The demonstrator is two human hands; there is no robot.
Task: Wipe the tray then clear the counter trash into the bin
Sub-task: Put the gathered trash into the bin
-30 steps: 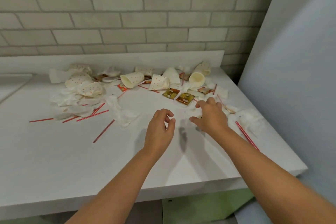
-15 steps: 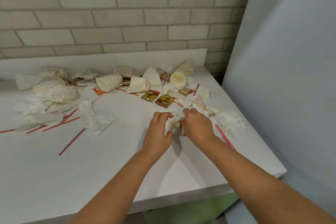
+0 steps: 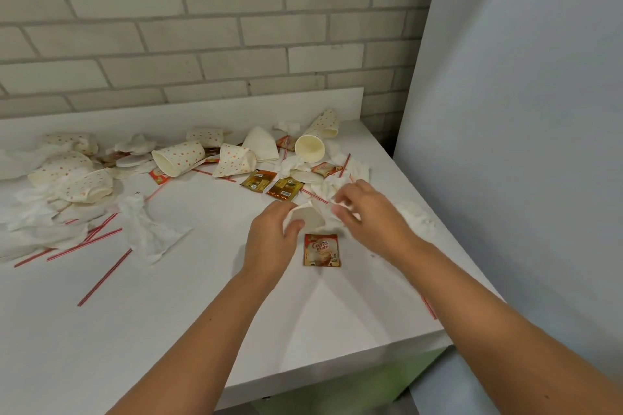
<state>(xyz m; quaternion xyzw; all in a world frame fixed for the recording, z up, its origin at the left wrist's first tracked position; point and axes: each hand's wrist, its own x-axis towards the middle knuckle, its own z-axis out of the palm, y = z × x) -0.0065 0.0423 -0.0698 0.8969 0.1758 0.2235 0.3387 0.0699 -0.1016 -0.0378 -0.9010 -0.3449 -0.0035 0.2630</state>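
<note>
Counter (image 3: 168,330) trash, gathering step, mid-frame. The left hand (image 3: 269,242) is curled round a crushed white cup (image 3: 308,217), with the thumb laid across its near side. The right hand (image 3: 374,217), just to its right, is closed in a fingertip pinch on a white scrap (image 3: 338,204) that touches the cup. The rest of the trash is spread across the upper left and centre as dotted cups (image 3: 178,158), tissue (image 3: 145,229) and red straws (image 3: 101,280). Neither tray nor bin is shown. Several risks are judged likely. The scrap, being light and held only at the fingertips, could slip when lifted. A sachet (image 3: 322,250) lies loose just below both hands and could be left behind or dragged toward the lower edge. One straw (image 3: 429,309) beside the right forearm, close to the counter's edge at lower right, could be brushed off onto the floor. If the sachets are open, leftover powder might be scattered. "Coffee mate" can be read on the sachet; its finer print is too small to read. No lettering can be made out on the gold sachets (image 3: 285,189).
</note>
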